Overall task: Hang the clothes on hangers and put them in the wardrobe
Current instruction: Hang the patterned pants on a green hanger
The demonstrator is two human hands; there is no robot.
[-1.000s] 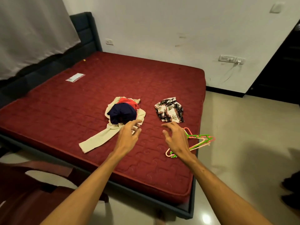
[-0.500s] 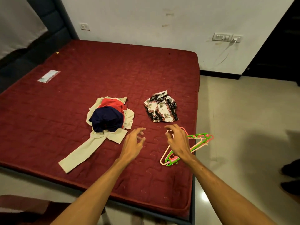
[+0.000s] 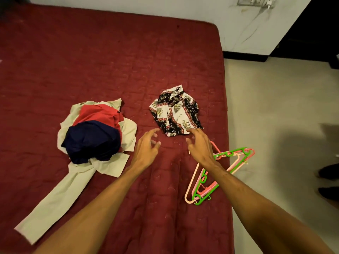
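Fingers (image 3: 192,132) of the right hand (image 3: 200,148) are spread, loosely curled and empty, the index tip at or just short of the near edge of the shirt (image 3: 175,112); the left hand (image 3: 146,151), likewise spread and empty, hovers beside it, slightly farther off. The shirt lies crumpled straight ahead, near the right edge of the bed (image 3: 110,61), with no clear long axis. Both forearms reach forward, palms down, the right crossing over the hangers (image 3: 233,158) at that edge.

Red quilted mattress (image 3: 110,52), scuffed white wall (image 3: 236,28), pale floor (image 3: 275,107), wall socket (image 3: 255,1)
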